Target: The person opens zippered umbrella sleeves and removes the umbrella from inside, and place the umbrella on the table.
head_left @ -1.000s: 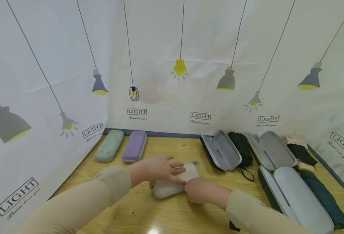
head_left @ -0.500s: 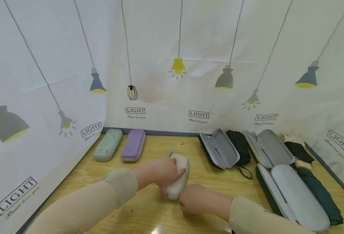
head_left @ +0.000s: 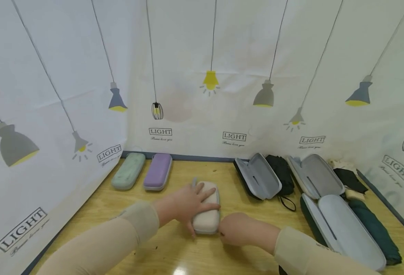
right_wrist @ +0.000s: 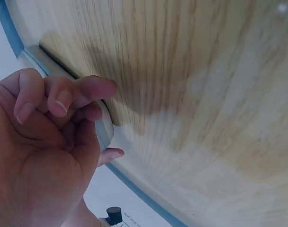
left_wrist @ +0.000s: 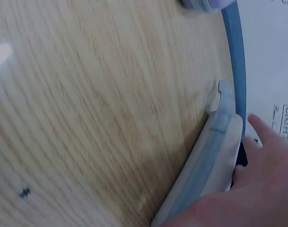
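A cream zip-up hard case lies on the table, a grey-blue band running round its side. My left hand lies over its top, fingers spread, thumb down at its left side. In the left wrist view the case ends in a small grey tab. My right hand is at the near right corner, fingers curled. Seen from the right wrist, that hand pinches at the edge of the case with thumb and forefinger, hiding the zipper pull.
Mint-green and purple cases lie at the back left. To the right stand several opened cases, one black, one beige and one dark green. Beside them lie a folded black umbrella and a dark green one.
The cream case has turned from slanting right to nearly straight away from me. My left hand has spread its fingers over it; my right hand has gone from its right side to the near right corner.
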`<state>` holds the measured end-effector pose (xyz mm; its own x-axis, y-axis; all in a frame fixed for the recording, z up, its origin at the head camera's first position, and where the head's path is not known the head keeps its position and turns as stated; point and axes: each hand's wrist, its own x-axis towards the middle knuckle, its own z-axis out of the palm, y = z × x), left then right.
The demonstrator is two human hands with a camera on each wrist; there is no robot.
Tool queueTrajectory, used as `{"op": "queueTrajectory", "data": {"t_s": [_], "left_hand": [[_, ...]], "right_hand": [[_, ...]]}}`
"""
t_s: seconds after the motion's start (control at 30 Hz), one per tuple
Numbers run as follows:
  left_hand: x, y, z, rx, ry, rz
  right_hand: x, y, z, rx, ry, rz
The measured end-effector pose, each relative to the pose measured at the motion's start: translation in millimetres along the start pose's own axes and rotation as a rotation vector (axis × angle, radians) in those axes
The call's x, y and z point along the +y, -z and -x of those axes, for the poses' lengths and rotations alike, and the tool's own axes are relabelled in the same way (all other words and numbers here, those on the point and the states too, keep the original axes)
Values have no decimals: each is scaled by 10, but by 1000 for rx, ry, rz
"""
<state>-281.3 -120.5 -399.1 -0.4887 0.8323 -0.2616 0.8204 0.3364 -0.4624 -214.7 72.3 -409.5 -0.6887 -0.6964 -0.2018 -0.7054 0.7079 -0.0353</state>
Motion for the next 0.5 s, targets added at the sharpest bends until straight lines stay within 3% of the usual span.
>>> {"op": "queueTrajectory", "data": {"t_s": [0.13, 0.23, 0.37, 0.5], "left_hand": [[-67, -160, 24, 41, -3, 6], [-129, -235, 57, 34, 13, 25], [-204, -286, 135, 19, 14, 17], [-214, -321, 184, 32, -28, -1]], "right_hand": [[77, -13, 36, -29, -47, -33], [160, -16, 59, -64, -101, -83], [269, -11, 75, -90, -140, -131], [377, -36, 63, -74, -163, -102]]}}
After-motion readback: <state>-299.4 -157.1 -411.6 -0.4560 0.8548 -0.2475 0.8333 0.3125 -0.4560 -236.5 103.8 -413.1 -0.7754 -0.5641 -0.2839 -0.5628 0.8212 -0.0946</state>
